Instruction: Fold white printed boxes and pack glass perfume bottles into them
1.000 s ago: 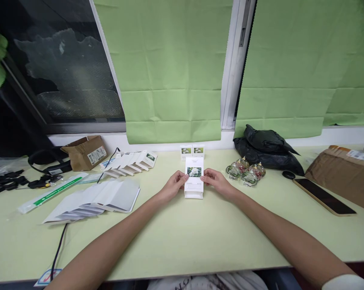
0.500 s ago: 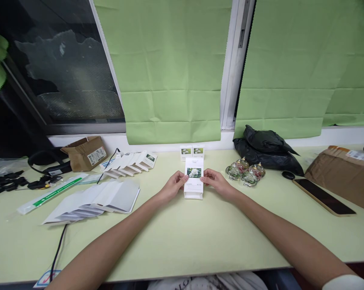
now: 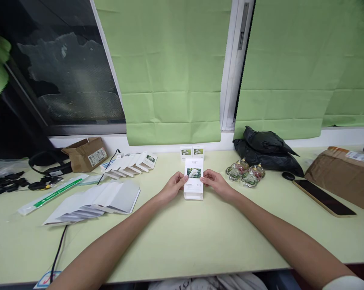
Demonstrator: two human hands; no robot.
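My left hand (image 3: 172, 186) and my right hand (image 3: 217, 183) hold a small white carton (image 3: 193, 179) with a flower picture between them, one hand on each side, just above the pale green table (image 3: 182, 237). Two finished little boxes (image 3: 192, 152) with the same picture stand upright just behind it, by the wall. A row of flat white carton blanks (image 3: 130, 163) lies to the left, and a larger fan of flat white sheets (image 3: 97, 199) lies nearer me on the left. Small glass bottles (image 3: 246, 172) sit to the right of my right hand.
A black plastic bag (image 3: 266, 150) lies at the back right, with a phone (image 3: 323, 196) and a brown parcel (image 3: 345, 171) further right. At the left are an open cardboard box (image 3: 85, 153), a black cable (image 3: 58, 249), black gear (image 3: 46, 165) and a long packet (image 3: 49, 194).
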